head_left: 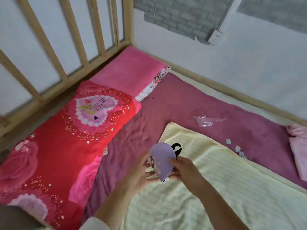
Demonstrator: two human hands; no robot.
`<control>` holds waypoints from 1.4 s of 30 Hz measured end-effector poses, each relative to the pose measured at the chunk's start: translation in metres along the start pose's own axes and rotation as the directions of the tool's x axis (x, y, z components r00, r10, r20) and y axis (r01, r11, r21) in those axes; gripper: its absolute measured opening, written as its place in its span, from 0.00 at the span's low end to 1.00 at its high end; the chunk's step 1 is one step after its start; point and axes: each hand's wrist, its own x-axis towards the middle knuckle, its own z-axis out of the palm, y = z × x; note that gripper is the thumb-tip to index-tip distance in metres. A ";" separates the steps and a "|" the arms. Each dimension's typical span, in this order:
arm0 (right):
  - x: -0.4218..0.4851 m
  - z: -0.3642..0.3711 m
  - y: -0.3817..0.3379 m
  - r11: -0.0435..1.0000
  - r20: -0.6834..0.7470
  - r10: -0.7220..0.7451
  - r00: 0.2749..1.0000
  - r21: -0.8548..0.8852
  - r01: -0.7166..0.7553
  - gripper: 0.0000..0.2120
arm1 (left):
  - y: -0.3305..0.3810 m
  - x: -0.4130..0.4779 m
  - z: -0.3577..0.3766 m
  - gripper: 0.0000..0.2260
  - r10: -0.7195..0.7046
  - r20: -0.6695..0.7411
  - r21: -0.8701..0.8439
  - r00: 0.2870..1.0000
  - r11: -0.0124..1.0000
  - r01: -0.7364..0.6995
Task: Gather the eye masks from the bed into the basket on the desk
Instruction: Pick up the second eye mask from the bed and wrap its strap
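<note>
A lilac eye mask (162,159) with a black strap loop at its top is held up over the bed, folded in half. My left hand (139,171) grips its lower left edge, where a small printed picture shows. My right hand (184,170) pinches its right edge with the thumb on the front. Both hands hover above the pale yellow blanket (207,188). No basket or desk is in view.
A red quilt with a heart print (66,138) lies at the left, a pink pillow (129,75) behind it. A clear plastic bag (205,121) and small packets (237,149) lie on the purple sheet (182,105). Pink folded cloth (299,153) sits at right. Wooden rails (66,47) enclose the bed.
</note>
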 end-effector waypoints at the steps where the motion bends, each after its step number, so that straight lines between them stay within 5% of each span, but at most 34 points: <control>1: -0.020 0.001 0.010 1.000 0.016 -0.001 1.000 -0.004 0.002 0.09 | -0.016 -0.021 -0.004 0.04 0.050 0.011 0.019 0.999 0.999 -0.051; 6: -0.106 0.018 0.061 0.994 0.085 -0.082 0.993 -0.070 0.088 0.07 | -0.089 -0.119 -0.021 0.08 0.275 -0.038 0.110 0.961 0.957 -0.270; 12: -0.193 0.072 0.120 0.912 0.143 -0.218 0.965 -0.322 0.254 0.05 | -0.174 -0.232 -0.058 0.12 0.501 -0.286 0.168 0.817 0.865 -0.472; 16: -0.253 0.108 0.144 0.924 0.221 -0.212 0.952 -0.271 0.269 0.16 | -0.222 -0.311 -0.083 0.19 0.545 -0.335 0.157 0.769 0.837 -0.525; 20: -0.306 0.141 0.147 0.882 0.392 -0.294 0.872 -0.240 0.405 0.08 | -0.248 -0.381 -0.106 0.19 0.553 -0.317 0.347 0.771 0.824 -0.448; 23: -0.337 0.174 0.153 0.828 0.499 -0.327 0.803 -0.258 0.497 0.10 | -0.260 -0.428 -0.123 0.05 0.575 -0.303 0.568 0.760 0.749 -0.340; 28: -0.373 0.243 0.167 0.778 0.472 -0.497 0.728 -0.129 0.614 0.08 | -0.284 -0.507 -0.161 0.08 0.623 -0.308 0.641 0.719 0.694 -0.327; 31: -0.393 0.291 0.180 0.843 0.514 -0.465 0.721 0.008 0.538 0.14 | -0.302 -0.547 -0.190 0.10 0.631 -0.334 0.655 0.700 0.689 -0.308; 34: -0.407 0.328 0.184 0.926 0.529 -0.377 0.761 0.241 0.292 0.14 | -0.320 -0.579 -0.221 0.10 0.624 -0.399 0.703 0.671 0.679 -0.212; 38: -0.418 0.350 0.178 0.937 0.591 -0.328 0.737 0.104 0.334 0.10 | -0.344 -0.613 -0.255 0.12 0.624 -0.448 0.537 0.640 0.760 -0.365; 42: -0.446 0.358 0.180 0.877 0.804 -0.216 0.554 -0.089 0.472 0.17 | -0.352 -0.625 -0.277 0.15 0.653 -0.459 0.275 0.603 0.750 -0.602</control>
